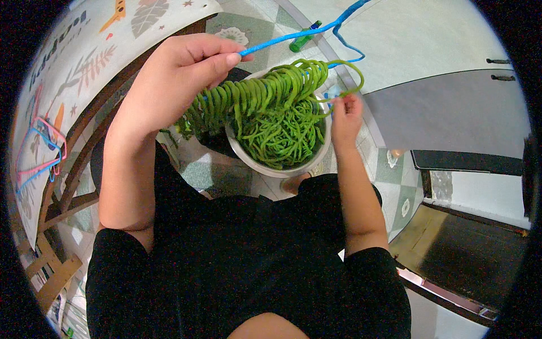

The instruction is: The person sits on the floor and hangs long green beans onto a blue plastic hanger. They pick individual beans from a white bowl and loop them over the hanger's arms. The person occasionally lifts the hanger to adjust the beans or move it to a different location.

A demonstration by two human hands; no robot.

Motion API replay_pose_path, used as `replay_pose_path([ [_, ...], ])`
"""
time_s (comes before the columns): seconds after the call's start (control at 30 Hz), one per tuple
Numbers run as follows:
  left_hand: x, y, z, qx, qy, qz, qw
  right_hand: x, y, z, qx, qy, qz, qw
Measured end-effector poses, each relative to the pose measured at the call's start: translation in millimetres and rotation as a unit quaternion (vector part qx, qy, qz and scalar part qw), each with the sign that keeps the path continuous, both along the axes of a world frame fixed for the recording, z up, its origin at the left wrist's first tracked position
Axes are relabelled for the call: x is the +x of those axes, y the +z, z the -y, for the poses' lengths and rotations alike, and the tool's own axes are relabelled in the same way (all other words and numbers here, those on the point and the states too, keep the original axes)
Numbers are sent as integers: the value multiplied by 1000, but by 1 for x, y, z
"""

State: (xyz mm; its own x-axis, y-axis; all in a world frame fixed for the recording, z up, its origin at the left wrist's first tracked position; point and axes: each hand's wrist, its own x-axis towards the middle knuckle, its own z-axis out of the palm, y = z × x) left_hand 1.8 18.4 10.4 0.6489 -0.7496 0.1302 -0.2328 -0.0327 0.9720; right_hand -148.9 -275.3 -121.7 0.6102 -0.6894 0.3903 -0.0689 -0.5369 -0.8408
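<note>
My left hand [195,73] pinches a blue coated wire [288,37], shaped like part of a clothes hanger, that runs up out of view at the top right. On its lower bar sits a long row of coiled green long beans [259,87], wound closely round. At the row's right end one bean loops out loosely, and my right hand [346,113] holds it between closed fingers. Below the coils, a pale round basin [248,164] is heaped with more long green beans [282,135]. The left part of the basin is hidden behind the coils.
A green bottle [302,39] lies on the tiled floor beyond the basin. Pink and blue clothes hangers [48,147] hang at the printed cloth [84,62] on the left. A grey panel [451,113] and a dark wooden piece of furniture [451,260] stand on the right.
</note>
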Motion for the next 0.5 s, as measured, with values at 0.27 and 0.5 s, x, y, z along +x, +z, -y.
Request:
replay_pose_path([
  [0.27, -1, 0, 2, -7, 23, -3, 1000, 20, 36, 13, -82, 48, -90, 991],
  [0.5, -4, 11, -9, -47, 44, 6, 998, 14, 4, 20, 22, 27, -117, 992],
])
